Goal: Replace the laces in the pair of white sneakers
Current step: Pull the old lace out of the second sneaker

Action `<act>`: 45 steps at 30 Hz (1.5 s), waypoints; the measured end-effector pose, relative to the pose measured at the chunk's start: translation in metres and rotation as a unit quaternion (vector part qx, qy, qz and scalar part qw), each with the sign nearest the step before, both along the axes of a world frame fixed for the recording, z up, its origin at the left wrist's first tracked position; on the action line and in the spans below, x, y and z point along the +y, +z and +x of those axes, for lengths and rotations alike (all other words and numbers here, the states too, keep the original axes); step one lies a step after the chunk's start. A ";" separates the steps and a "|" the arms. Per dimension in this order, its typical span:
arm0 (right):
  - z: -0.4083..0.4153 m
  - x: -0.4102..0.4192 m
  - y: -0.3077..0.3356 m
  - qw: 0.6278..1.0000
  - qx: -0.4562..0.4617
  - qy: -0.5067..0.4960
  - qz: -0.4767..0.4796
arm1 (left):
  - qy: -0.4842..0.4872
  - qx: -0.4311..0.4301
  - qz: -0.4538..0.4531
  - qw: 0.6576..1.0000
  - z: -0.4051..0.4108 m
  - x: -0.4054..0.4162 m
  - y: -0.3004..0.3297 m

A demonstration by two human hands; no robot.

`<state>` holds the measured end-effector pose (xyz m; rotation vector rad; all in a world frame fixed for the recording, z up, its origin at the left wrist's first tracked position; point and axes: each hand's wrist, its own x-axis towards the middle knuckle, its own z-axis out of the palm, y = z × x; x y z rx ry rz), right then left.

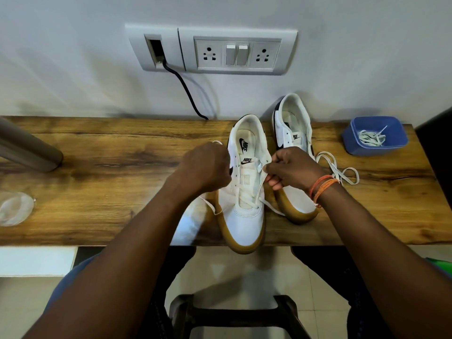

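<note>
1. Two white sneakers stood on the wooden table [102, 152], toes toward the bottom of the frame: the near sneaker [244, 216] at centre, its toe over the table's front edge, and the far sneaker [292, 133] just to its right and higher in the frame.
2. Two hands worked at the near sneaker. The left hand [205, 167] was curled tight at the shoe's left side, a lace end showing above it; the right hand [291, 170] pinched a strand of the white lace [247, 199] by the shoe's right eyelets.
3. One blue tub [375, 135] sat at the right of the frame, holding a bundle of white laces [371, 138].
4. Both sneakers had white uppers, gum-brown soles, black swooshes and a printed brand name on tongue and insole. The near one was laced only across its lower eyelets, with loose ends trailing to either side.
5. One loose lace [340, 170] looped on the table right of the far sneaker.
6. The far sneaker's middle was hidden behind the right hand. What the left fist enclosed could not be fully made out.
</note>
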<state>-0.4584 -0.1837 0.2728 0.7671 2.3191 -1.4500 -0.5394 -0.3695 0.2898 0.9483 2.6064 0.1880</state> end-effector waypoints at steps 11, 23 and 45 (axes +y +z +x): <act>-0.001 0.000 -0.001 1.000 0.003 0.003 0.005 | -0.111 -0.091 0.039 0.989 0.033 0.022 -0.021; -0.001 0.000 0.000 1.000 0.005 -0.001 0.004 | -0.052 -0.104 0.081 0.990 0.007 0.006 -0.010; -0.001 -0.001 -0.002 1.000 0.006 -0.002 0.004 | -0.076 -0.116 0.069 0.988 0.019 0.016 -0.013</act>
